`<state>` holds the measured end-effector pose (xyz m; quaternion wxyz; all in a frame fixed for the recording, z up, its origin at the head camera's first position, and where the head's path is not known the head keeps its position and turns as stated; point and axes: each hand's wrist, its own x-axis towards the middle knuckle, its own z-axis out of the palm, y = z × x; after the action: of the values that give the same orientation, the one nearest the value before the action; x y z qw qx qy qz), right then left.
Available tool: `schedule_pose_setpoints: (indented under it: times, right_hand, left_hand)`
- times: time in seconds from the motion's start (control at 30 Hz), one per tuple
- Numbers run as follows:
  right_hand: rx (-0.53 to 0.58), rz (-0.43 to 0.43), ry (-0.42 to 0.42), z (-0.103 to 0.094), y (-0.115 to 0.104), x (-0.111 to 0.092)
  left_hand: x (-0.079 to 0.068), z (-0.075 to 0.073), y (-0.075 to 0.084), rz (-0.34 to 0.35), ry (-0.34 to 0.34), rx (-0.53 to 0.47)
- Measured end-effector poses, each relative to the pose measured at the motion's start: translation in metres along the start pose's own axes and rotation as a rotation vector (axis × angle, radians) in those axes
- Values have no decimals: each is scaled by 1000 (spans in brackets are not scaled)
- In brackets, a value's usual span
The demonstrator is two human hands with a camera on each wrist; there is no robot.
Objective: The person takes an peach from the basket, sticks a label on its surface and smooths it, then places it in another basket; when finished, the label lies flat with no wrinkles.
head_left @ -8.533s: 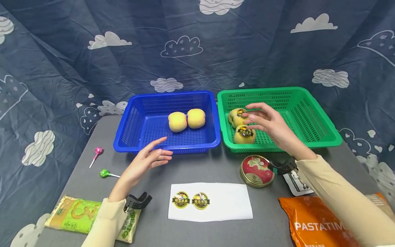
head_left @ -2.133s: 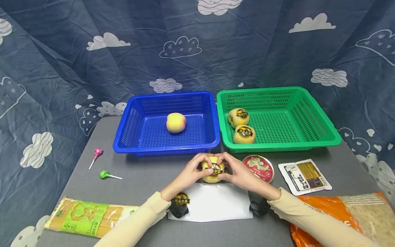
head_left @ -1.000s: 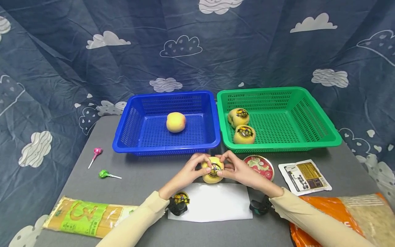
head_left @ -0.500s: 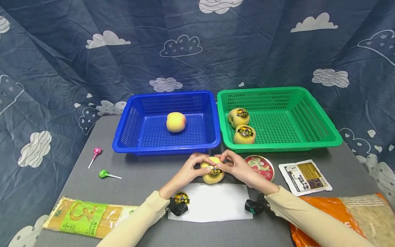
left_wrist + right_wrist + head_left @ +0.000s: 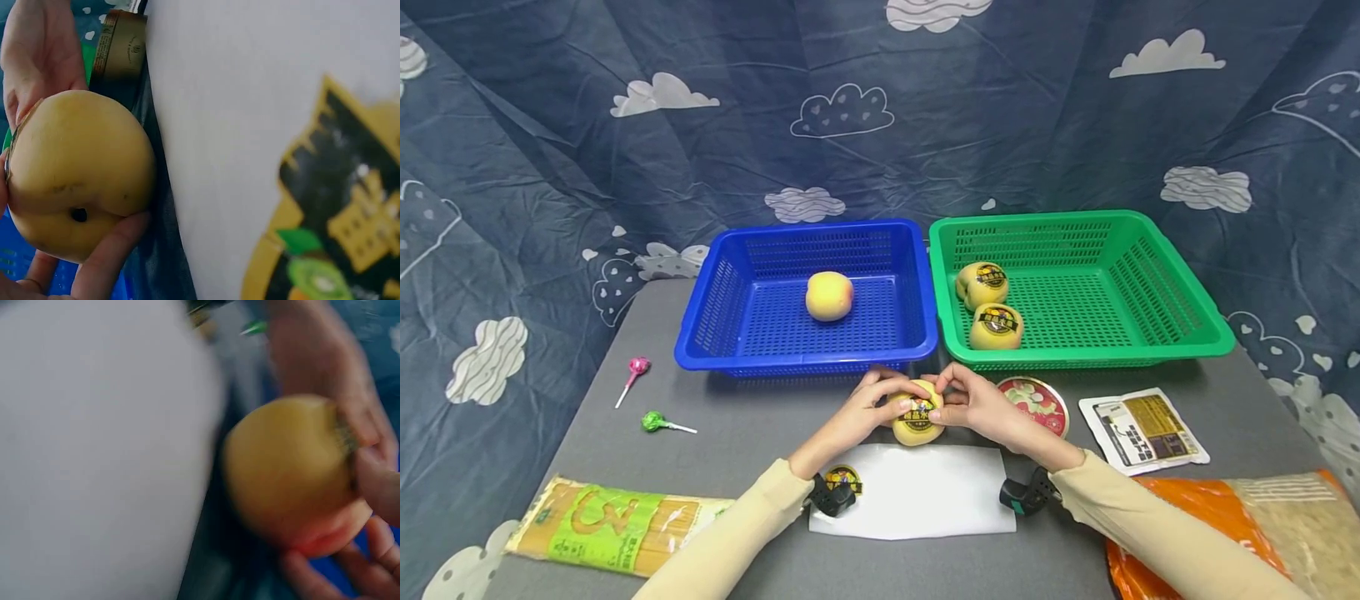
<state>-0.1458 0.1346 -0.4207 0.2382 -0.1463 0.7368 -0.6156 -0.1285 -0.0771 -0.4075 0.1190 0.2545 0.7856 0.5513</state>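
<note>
A yellow peach is held between both hands just behind a white sheet. The left hand grips its left side, with thumb and fingertips at the round black-and-gold sticker on the skin. From the other side the right hand presses its thumb to the sticker's right edge, fingers curled behind the fruit. In the left wrist view the peach shows a small dark hole; the right wrist view shows a red blush low on the peach. Another sticker lies on the sheet, partly covered by the wrist camera.
A blue basket holds one peach; a green basket holds two stickered ones. Around them lie a red round tin, a white pouch, an orange bag, a noodle pack and two lollipops.
Since the oldest frame, one peach has left the blue basket and one sticker has gone from the sheet; both hands now hold a stickered peach. Lately the fingers shift slightly over the sticker.
</note>
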Motion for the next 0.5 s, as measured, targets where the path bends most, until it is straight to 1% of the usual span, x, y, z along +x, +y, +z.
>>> schedule_pose_setpoints:
  times: [0.1, 0.2, 0.27, 0.33, 0.43, 0.5]
  right_hand:
    - [-20, -35, -12, -2, 3, 0]
    - [-6, -53, -35, -3, 3, -1]
    - [-51, -61, -21, 1, 1, -2]
    - [-186, -74, 30, 8, -1, -4]
    - [-442, -83, 154, 21, -5, -6]
    - [-557, -94, 220, 27, -5, -6]
  left_hand:
    - [1, -1, 0, 14, -9, 8]
    - [1, -1, 0, 32, 13, 40]
    - [1, 0, -1, 42, 29, 65]
    - [1, 0, -1, 50, 43, 81]
    - [1, 1, -2, 50, 50, 78]
    - [1, 1, -2, 51, 51, 68]
